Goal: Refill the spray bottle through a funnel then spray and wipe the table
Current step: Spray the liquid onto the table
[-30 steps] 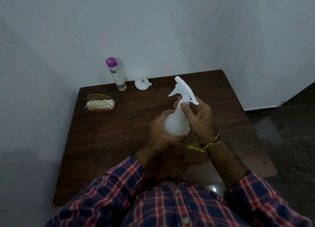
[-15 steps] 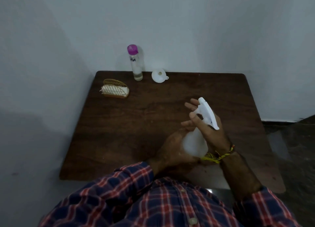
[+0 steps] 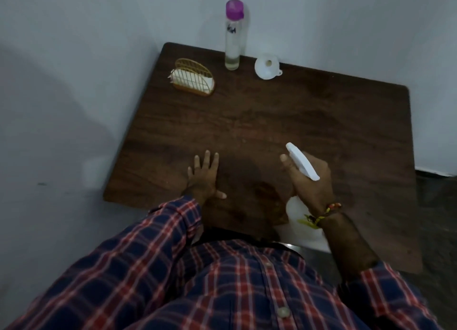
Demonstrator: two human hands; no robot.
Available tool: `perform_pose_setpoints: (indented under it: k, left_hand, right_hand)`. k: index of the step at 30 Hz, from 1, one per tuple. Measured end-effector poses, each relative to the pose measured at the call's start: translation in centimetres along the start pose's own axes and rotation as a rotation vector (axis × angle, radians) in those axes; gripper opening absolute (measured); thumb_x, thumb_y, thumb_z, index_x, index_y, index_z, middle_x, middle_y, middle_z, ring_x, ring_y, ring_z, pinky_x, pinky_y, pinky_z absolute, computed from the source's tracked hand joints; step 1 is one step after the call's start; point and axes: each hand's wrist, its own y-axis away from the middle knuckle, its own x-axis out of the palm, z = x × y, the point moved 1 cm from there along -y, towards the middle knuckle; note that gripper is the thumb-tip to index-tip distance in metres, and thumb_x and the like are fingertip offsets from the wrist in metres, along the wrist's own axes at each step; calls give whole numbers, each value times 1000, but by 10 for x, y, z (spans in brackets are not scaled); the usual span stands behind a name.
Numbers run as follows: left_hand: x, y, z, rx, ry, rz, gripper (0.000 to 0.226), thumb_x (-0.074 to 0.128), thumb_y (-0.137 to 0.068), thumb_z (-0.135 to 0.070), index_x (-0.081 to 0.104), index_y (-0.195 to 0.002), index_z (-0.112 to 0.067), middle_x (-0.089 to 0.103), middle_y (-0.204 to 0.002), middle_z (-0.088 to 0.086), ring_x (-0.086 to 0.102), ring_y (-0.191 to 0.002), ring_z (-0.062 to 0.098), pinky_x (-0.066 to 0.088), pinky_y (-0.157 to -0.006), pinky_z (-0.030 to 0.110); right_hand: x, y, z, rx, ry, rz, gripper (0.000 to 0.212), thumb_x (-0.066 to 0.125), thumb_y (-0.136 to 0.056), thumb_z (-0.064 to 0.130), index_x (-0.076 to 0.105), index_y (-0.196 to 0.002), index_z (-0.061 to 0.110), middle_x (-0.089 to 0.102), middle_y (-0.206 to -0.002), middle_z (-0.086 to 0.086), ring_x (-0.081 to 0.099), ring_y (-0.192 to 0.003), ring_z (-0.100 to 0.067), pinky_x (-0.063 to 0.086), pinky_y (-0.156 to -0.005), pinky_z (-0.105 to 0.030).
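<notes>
My right hand [image 3: 310, 181] grips the white spray bottle [image 3: 302, 165] by its neck above the near right part of the dark wooden table [image 3: 272, 121], nozzle pointing away from me. The bottle's round body [image 3: 295, 209] shows below my wrist. My left hand [image 3: 204, 177] rests flat on the table near its front edge, fingers spread. A small white funnel [image 3: 267, 66] lies at the back edge. To the funnel's left a clear refill bottle with a purple cap [image 3: 233, 35] stands against the wall.
A gold wire holder with white napkins [image 3: 193, 80] sits at the back left corner. White walls border the table at the back and left. Dark floor [image 3: 435, 206] lies to the right. A wet-looking patch [image 3: 265, 193] marks the wood between my hands.
My left hand has let go of the spray bottle and now lies flat on the table. My right hand alone holds the bottle, lower and nearer the table. The view has tilted.
</notes>
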Motion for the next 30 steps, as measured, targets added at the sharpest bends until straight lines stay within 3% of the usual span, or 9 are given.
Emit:
perform_pose_setpoints:
  k: [3, 8, 13, 16, 19, 22, 24, 26, 30]
  left_hand:
    - [-2, -5, -4, -13, 1, 31, 139, 91, -65, -39, -12, -157, -25, -18, -165, 4, -14, -149, 42, 4, -118, 64]
    - [-12, -10, -10, -58, -3, 105, 144, 94, -61, -33, -13, -157, -22, -18, -165, 4, -13, -149, 44, 8, -116, 68]
    - [-13, -12, -10, -77, -15, 151, 144, 93, -61, -33, -14, -157, -23, -20, -164, 3, -14, -149, 43, 9, -117, 67]
    - [-12, -12, -10, -69, -23, 137, 143, 93, -62, -34, -14, -156, -23, -20, -164, 4, -14, -149, 43, 8, -117, 66]
    - [-13, -10, -10, -62, -22, 135, 143, 93, -62, -34, -15, -156, -23, -20, -164, 4, -14, -149, 43, 8, -117, 66]
    - [-14, -8, -11, -68, -20, 131, 143, 93, -62, -32, -14, -156, -23, -20, -164, 4, -15, -149, 42, 8, -117, 65]
    - [-15, -8, -11, -73, -18, 137, 142, 93, -63, -31, -14, -156, -24, -21, -164, 3, -15, -149, 41, 7, -118, 65]
    - [-16, -7, -12, -77, -23, 139, 142, 92, -63, -31, -14, -157, -25, -20, -164, 3, -15, -149, 40, 7, -119, 65]
    - [-15, -5, -15, -102, -33, 121, 141, 92, -63, -32, -14, -157, -25, -20, -164, 3, -15, -150, 40, 7, -119, 64]
  right_hand:
    - [13, -13, 2, 85, 64, 19, 15, 72, -88, 34, 73, -81, 21, 71, -69, -7, 66, -58, -17, 50, -52, -22]
    - [40, -27, 1, 132, 148, 24, 33, 70, -88, 38, 69, -74, 8, 69, -67, -12, 63, -53, -18, 45, -45, -19]
    - [47, -34, 3, 177, 182, 29, 32, 68, -90, 39, 71, -83, 8, 70, -71, -12, 63, -56, -18, 39, -39, -8]
    - [50, -29, 0, 217, 199, 32, 28, 69, -88, 41, 73, -92, 14, 69, -73, -6, 62, -55, -12, 40, -38, -9]
    - [54, -21, -5, 211, 258, 74, 33, 67, -86, 48, 72, -84, 15, 71, -72, -3, 67, -63, -17, 51, -55, -24]
    - [59, -15, -4, 201, 295, 133, 30, 68, -86, 48, 69, -77, 19, 68, -69, 2, 66, -64, -13, 46, -53, -19]
    - [63, -9, -6, 195, 304, 143, 32, 69, -83, 51, 72, -80, 19, 69, -70, 4, 68, -69, -16, 53, -60, -26]
    - [67, 0, -9, 181, 343, 214, 37, 66, -82, 55, 71, -79, 19, 69, -69, 4, 68, -70, -19, 55, -66, -34]
    - [65, 18, -19, 187, 513, 358, 40, 61, -84, 59, 60, -66, 23, 64, -66, 4, 65, -70, -21, 53, -66, -35]
